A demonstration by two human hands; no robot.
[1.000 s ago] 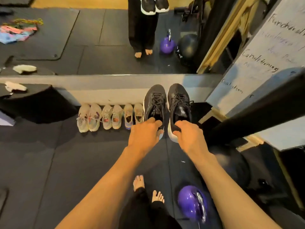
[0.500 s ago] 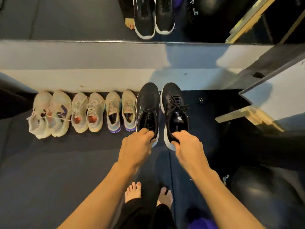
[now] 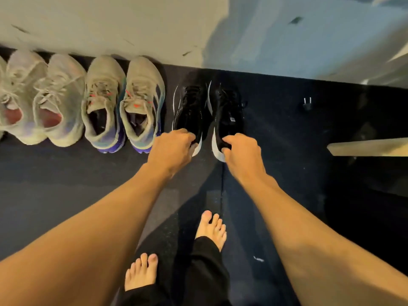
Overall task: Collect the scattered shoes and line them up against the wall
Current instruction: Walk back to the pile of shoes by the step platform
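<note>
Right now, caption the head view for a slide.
The left hand and right hand grip the heels of two black shoes beside the pale shoes lined along the wall.

1. Both forearms are bare. They enter from the lower corners, reach forward and down, and converge toward the middle.
2. Left hand [image 3: 171, 149]: back of hand up, fingers curled under and out of sight, gripping the heel of the left black shoe [image 3: 189, 107].
3. Right hand [image 3: 242, 154]: back of hand up, fingers curled, gripping the heel of the right black shoe [image 3: 225, 107].
4. The hands are level with each other and near, but not touching.
5. Both wrists are roughly in line with the forearms.
6. Feet are bare. The right foot [image 3: 212, 228] is ahead and the left foot [image 3: 141, 270] is behind. Black trouser legs cover the ankles.
</note>
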